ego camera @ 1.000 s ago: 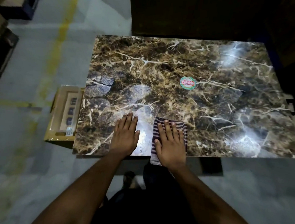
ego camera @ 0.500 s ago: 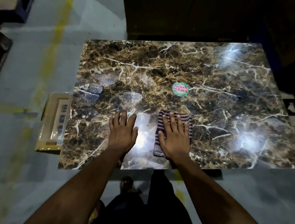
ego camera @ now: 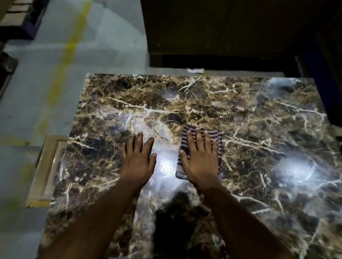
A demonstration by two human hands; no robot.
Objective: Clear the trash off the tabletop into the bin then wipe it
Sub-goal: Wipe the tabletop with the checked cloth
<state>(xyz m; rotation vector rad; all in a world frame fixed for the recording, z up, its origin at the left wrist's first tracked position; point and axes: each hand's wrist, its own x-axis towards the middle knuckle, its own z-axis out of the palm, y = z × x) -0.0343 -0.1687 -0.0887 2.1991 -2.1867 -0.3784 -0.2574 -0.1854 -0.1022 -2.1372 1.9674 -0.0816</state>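
The brown marble-patterned tabletop (ego camera: 259, 120) fills the middle of the head view. A folded striped cloth (ego camera: 220, 138) lies on it near the centre. My right hand (ego camera: 201, 161) lies flat on the cloth with fingers spread, pressing it against the surface. Just to the left, my left hand (ego camera: 138, 161) rests palm-down on the bare tabletop with fingers apart and holds nothing. No loose trash shows on the tabletop. Bright light glares off the surface between my hands and at the right.
An open cardboard box (ego camera: 45, 168) sits on the floor against the table's left side. A dark cabinet (ego camera: 216, 30) stands behind the far edge, with a white scrap (ego camera: 196, 70) at its foot. A pallet (ego camera: 25, 7) lies far left on the grey floor.
My right hand has pushed the cloth away from the near edge toward the table's middle. The round sticker seen earlier is out of sight. My left hand has also slid forward.
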